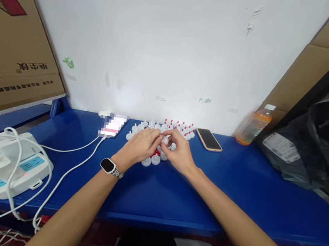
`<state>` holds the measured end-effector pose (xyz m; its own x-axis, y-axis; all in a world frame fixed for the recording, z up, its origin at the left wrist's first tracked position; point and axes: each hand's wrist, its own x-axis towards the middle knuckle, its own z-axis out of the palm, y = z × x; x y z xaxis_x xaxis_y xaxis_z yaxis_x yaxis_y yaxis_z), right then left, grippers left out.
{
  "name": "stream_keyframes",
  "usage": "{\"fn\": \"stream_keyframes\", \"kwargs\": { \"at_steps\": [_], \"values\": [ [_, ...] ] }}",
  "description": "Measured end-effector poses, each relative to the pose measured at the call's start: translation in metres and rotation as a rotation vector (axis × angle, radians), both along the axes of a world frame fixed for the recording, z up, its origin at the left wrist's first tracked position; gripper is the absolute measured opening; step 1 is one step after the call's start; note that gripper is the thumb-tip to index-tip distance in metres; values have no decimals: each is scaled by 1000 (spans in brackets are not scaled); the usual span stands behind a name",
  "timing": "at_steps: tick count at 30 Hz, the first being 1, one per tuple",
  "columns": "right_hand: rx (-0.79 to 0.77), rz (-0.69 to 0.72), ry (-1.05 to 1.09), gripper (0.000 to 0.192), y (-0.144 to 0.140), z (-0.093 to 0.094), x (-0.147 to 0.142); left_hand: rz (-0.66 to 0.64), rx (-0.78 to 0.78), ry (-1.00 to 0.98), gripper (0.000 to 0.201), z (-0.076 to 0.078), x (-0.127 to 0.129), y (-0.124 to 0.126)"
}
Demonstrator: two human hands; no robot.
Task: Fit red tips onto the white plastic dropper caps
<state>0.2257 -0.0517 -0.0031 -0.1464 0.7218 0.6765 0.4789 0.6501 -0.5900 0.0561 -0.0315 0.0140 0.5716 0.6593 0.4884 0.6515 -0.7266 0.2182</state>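
While two bare forearms stretch across a blue table (pixel 232 208), the left hand (pixel 140 146), with a smartwatch (pixel 108 165) on its wrist, and the right hand (pixel 178 152) meet at mid-table over a cluster of small white caps (pixel 151 161). Both hands have their fingertips curled together around one small white piece (pixel 165 140) pinched between them; exactly which fingers bear on it cannot be told. Several white caps lie on the table just at the near edge of the hands, with a bit of red showing between them. At near left, a white power strip (pixel 4 168) with blue sockets sits on the table, white cables (pixel 62 173) running from it toward a blurred phone (pixel 113 126) farther back. Beyond the hands, rows of red-tipped white pieces (pixel 181 126) stand near the white wall (pixel 170 45). Just right of them lies a dark phone (pixel 209 139), face up. Farther right stand an orange drink bottle (pixel 254 125) and a black plastic bag (pixel 317 143). Cardboard boxes (pixel 12 40) lean at far left.
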Motion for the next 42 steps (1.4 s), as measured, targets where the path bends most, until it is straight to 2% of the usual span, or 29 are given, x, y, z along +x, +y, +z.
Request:
{"fn": "stream_keyframes", "kwargs": {
  "at_steps": [2, 5, 10, 14, 17, 23, 31, 37, 39, 42],
  "values": [
    [8, -14, 17, 17, -3, 3, -2, 2, 20, -23, 34, 0, 1, 0],
    [110, -60, -14, 18, -4, 5, -5, 22, 4, -133, 36, -1, 6, 1],
    [237, -102, -65, 23, 1, 4, -10, 52, -170, -385, 38, -4, 15, 3],
    [247, -126, -109, 22, 3, 2, -14, 124, -287, -527, 41, -5, 18, 6],
    [255, -151, -155, 22, 3, 2, -15, 131, -370, -588, 42, -5, 19, 8],
    [275, -311, -274, 18, 2, 3, -17, 164, -504, -685, 40, -2, 22, 7],
    [297, -375, -305, 17, 4, 0, -19, 195, -554, -714, 40, -7, 24, 9],
    [255, -322, -248, 18, 4, -1, -19, 156, -622, -693, 39, -6, 23, 9],
    [209, -257, -174, 19, 5, -2, -18, 130, -578, -585, 41, -4, 18, 6],
    [134, -152, -43, 25, 8, -3, -13, 74, -363, -340, 41, -2, 10, 0]
  ]
}}
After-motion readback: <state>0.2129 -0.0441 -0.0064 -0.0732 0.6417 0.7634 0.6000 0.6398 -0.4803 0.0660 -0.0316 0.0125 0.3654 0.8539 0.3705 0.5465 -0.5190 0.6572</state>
